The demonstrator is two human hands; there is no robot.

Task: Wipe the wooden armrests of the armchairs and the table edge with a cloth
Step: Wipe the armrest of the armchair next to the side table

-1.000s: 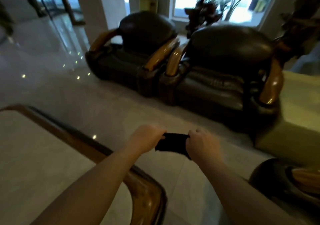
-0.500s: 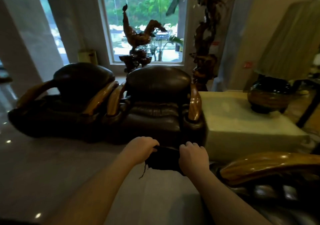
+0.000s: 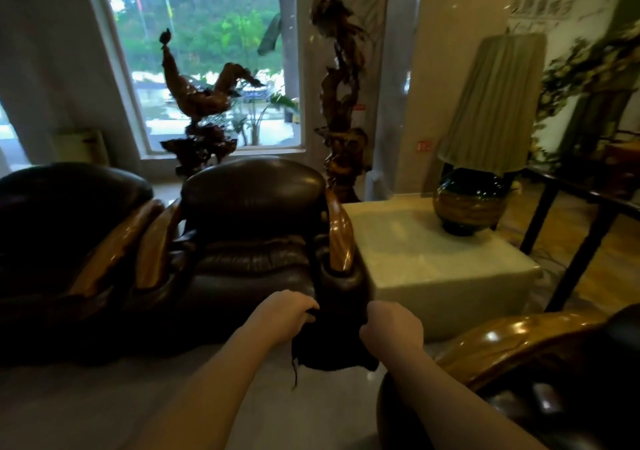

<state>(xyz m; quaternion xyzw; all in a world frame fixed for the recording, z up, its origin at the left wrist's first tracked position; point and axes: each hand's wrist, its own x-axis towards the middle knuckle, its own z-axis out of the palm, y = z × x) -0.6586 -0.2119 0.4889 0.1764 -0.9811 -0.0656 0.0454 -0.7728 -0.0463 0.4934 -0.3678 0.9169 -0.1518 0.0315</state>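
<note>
you are gripping the dark cloth (image 3: 330, 342) in both curled hands, left hand (image 3: 287, 314) and right hand (image 3: 391, 328), stretching it in front of the armchair's wooden armrest (image 3: 341, 238), likely readying a wipe.

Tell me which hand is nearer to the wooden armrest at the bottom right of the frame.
Right. The right hand grips the dark cloth just left of that armrest; the left hand holds the cloth's far edge, farther left.
</note>
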